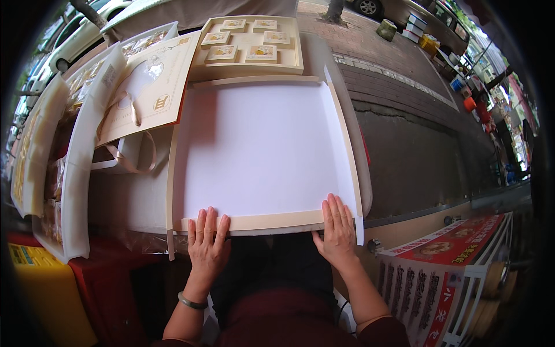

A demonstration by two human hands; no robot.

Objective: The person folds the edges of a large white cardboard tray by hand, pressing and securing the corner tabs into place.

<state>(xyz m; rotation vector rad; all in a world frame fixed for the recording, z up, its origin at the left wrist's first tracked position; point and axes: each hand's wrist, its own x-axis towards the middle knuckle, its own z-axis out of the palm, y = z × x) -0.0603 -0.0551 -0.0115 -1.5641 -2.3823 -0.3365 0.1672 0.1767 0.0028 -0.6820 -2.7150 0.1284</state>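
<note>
A large box blank (pixel 260 150), white inside with cream flaps folded along its edges, lies in front of me on the table. My left hand (pixel 209 240) rests with extended fingers on the near flap (pixel 272 221), close to its left end. At the right end, my right hand (pixel 337 231) lies with fingers stretched over the same edge. Neither hand grips anything. Narrow tabs stick out past both near corners. Behind the blank stands an open cream box tray (pixel 250 68) holding several small cream boxes with pictures on top.
At left, a cream gift bag (pixel 151 78) with ribbon handles leans by white plastic bins (pixel 81 168) of wrapped packets. Below them are a red stool (pixel 107 301) and a yellow crate (pixel 49 295). A printed red-and-white banner (pixel 439 272) stands at lower right. Paved ground lies beyond the table.
</note>
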